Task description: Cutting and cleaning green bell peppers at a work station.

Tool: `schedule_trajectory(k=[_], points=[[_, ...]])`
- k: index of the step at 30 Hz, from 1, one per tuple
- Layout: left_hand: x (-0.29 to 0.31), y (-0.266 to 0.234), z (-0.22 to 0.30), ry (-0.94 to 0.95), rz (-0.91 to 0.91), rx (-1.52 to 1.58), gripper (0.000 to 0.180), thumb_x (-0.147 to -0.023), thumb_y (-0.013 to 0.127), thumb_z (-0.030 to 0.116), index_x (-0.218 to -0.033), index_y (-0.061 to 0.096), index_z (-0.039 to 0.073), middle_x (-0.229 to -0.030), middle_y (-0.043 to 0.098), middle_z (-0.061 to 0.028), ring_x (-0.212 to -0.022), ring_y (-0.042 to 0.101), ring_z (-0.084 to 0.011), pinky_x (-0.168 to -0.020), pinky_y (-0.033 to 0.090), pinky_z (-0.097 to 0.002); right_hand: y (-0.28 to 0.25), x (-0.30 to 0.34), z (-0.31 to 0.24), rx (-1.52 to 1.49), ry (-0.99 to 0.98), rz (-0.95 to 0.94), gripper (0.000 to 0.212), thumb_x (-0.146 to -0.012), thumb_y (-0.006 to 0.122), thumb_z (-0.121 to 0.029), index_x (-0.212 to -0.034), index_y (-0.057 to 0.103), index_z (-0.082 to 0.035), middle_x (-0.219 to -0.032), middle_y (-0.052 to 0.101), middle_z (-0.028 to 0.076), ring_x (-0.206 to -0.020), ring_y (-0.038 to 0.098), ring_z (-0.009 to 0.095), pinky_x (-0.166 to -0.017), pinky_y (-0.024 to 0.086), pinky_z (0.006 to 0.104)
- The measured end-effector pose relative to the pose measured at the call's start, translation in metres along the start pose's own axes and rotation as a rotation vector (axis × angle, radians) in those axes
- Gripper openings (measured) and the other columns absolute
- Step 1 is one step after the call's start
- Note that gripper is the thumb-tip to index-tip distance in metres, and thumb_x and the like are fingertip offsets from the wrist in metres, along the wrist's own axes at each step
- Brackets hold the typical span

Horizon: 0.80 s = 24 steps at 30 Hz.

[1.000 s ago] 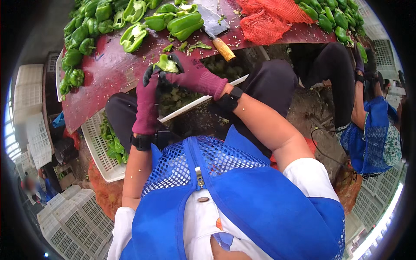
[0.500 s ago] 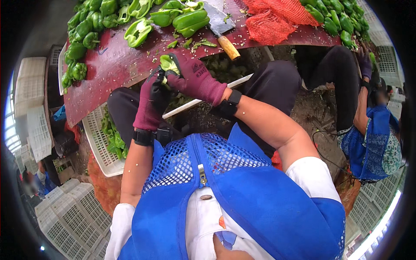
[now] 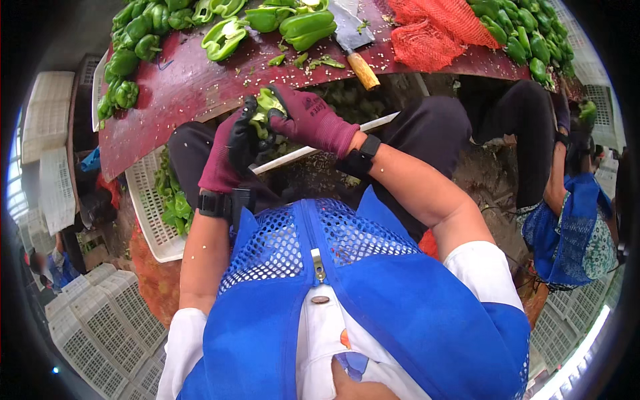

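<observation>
A cut piece of green bell pepper (image 3: pixel 267 103) is gripped between both hands over the front edge of the dark red table. My left hand (image 3: pixel 233 141), in a maroon glove with black palm, has its fingers curled round the lower left side of the piece. From the right, my right hand (image 3: pixel 312 123), gloved alike, is closed on it with the thumb pressed at the pale inner side. Beyond the hands lie a halved pepper (image 3: pixel 224 40), a green pepper (image 3: pixel 307 29) and scraps. A cleaver (image 3: pixel 363 69) with a wooden handle rests beside them.
Heaps of whole peppers (image 3: pixel 137 33) line the table's left, with more at far right near a red mesh bag (image 3: pixel 433 43). Below the table is a white crate (image 3: pixel 150 217) of pepper pieces. A co-worker in a blue vest (image 3: pixel 567 227) sits at right. Stacked crates (image 3: pixel 100 327) stand at left.
My hands have shifted slightly, and more of the pepper piece's pale inside shows between them. The table and its things sit a little higher and further right in view.
</observation>
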<state>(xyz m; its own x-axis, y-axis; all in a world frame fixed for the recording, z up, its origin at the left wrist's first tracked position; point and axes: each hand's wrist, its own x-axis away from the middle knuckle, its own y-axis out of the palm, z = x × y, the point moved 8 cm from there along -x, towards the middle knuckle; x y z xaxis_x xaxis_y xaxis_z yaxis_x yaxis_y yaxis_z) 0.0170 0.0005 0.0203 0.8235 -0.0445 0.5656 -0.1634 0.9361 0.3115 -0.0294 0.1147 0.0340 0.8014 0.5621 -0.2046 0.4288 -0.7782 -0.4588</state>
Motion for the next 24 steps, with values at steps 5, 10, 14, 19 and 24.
schedule_trajectory(k=[5,10,14,19,24], points=[[-0.011,-0.013,-0.003,0.035,-0.041,-0.144,0.027,-0.096,0.053,0.031,-0.109,0.060,0.008,-0.088,0.062,0.0010,-0.071,0.058,-0.0089,-0.063,0.048,-0.0247,0.004,0.001,-0.012,0.071,-0.065,-0.010,0.061,-0.083,0.061,-0.025,-0.135,0.037,-0.004,-0.104,0.062,0.025,-0.093,0.061,0.042,-0.078,0.050,0.0432],[-0.013,-0.016,-0.005,0.165,0.006,0.027,0.029,-0.096,0.048,0.027,-0.117,0.058,0.009,-0.083,0.062,-0.0019,-0.056,0.053,-0.0096,-0.052,0.046,-0.0257,-0.015,0.003,-0.019,-0.224,-0.131,0.157,0.060,-0.085,0.057,-0.026,-0.137,0.040,-0.004,-0.098,0.064,0.020,-0.083,0.067,0.029,-0.075,0.051,0.0398],[-0.011,0.017,-0.006,0.056,-0.498,0.413,0.031,-0.095,0.047,0.036,-0.101,0.059,0.009,-0.074,0.055,-0.0030,-0.044,0.044,-0.0131,-0.043,0.037,-0.0242,0.020,-0.005,0.042,-1.214,0.450,-0.112,0.041,-0.085,0.059,-0.025,-0.121,0.054,-0.006,-0.106,0.064,0.019,-0.089,0.064,0.032,-0.077,0.051,0.0390],[0.011,-0.007,0.048,0.323,-0.042,-0.167,0.025,-0.094,0.055,0.020,-0.114,0.060,0.006,-0.109,0.065,-0.0064,-0.086,0.064,-0.0168,-0.073,0.050,-0.0288,-0.006,-0.007,0.022,0.636,0.023,-0.024,0.041,-0.088,0.055,-0.038,-0.118,0.058,-0.010,-0.111,0.062,0.018,-0.102,0.059,0.037,-0.088,0.047,0.0457],[0.048,-0.140,0.120,0.472,0.403,-0.429,0.032,-0.091,0.060,0.012,-0.123,0.060,0.006,-0.108,0.066,-0.0054,-0.092,0.063,-0.0127,-0.079,0.050,-0.0245,0.001,-0.001,0.032,0.324,0.179,-0.208,0.042,-0.087,0.056,-0.037,-0.118,0.058,-0.010,-0.118,0.059,0.018,-0.105,0.058,0.035,-0.089,0.046,0.0451]])
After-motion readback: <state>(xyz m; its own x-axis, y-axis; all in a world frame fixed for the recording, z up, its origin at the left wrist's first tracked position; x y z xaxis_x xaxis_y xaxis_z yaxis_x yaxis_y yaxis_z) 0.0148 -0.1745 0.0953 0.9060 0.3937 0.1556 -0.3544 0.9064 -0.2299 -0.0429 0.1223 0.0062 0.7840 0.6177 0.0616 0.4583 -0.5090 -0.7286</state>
